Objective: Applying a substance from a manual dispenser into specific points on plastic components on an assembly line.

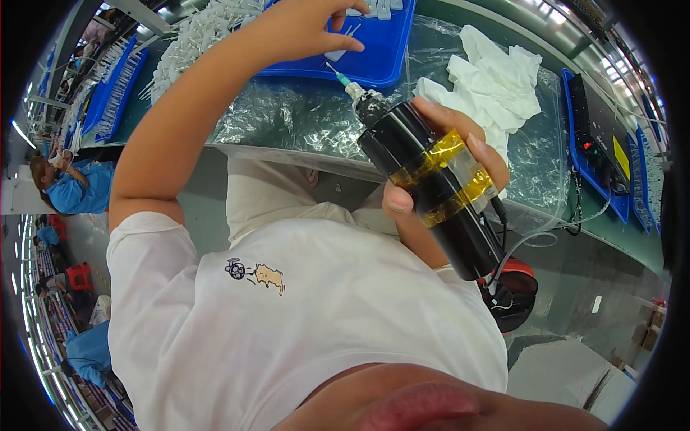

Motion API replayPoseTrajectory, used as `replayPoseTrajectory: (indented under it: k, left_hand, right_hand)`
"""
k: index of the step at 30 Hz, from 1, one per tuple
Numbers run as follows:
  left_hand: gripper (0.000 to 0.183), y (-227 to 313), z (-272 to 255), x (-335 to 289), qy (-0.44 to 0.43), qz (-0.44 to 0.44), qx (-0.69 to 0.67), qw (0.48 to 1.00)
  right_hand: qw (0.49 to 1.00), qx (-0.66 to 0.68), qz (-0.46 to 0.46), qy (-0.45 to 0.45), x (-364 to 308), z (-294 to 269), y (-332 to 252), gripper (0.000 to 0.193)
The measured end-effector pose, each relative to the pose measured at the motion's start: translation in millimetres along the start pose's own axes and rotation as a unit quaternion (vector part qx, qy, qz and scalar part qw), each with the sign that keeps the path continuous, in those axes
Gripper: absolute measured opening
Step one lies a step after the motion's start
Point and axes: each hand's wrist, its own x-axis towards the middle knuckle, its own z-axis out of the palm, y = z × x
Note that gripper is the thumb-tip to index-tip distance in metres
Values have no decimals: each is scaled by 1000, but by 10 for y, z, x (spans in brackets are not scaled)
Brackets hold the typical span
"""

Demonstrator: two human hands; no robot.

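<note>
My left hand (316, 29) reaches over a blue tray (392, 68), thumb and forefinger apart. Just under the thumb lies a small white piece (335, 54) with thin pins beside it; the hand partly covers it. More white pieces (377, 8) sit in the tray at the top edge of the view. My right hand (485, 154) is wrapped round a black cylindrical dispenser (431, 179) with yellow tape on its body. The dispenser is tilted, and its green-based needle (341, 77) points up and left to the tray's near edge, close to the white piece.
Left of the tray is a heap of white parts (194, 47). Crumpled white tissue (496, 79) lies on the plastic-covered table (287, 118). To the right, a black box (600, 136) stands in a blue tray. A cable (535, 237) trails from the dispenser. Other people (79, 183) sit far left.
</note>
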Motion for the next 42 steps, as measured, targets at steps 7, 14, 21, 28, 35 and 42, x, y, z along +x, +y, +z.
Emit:
replayPoseTrajectory:
  k: [7,14,21,28,35,42]
  left_hand:
    - [20,-433,106,336,17,-17,107,994]
    - [22,-747,40,399,107,-120,67,985]
    - [23,-722,112,305,133,-188,83,970]
    - [23,-814,168,284,133,-175,147,964]
    - [31,-729,22,153,113,-191,164,961]
    - [28,-908,-706,-289,250,-196,87,944]
  right_hand:
    - [999,42,-2,4,-12,4,13,75]
    - [983,177,22,-53,-6,-69,-19,84]
    - [981,178,12,-72,18,-69,-1,84]
    - [999,-2,-23,25,-35,84,60,70]
    - [996,34,-62,47,-49,138,156,72]
    - [998,43,-18,50,-67,144,111,74]
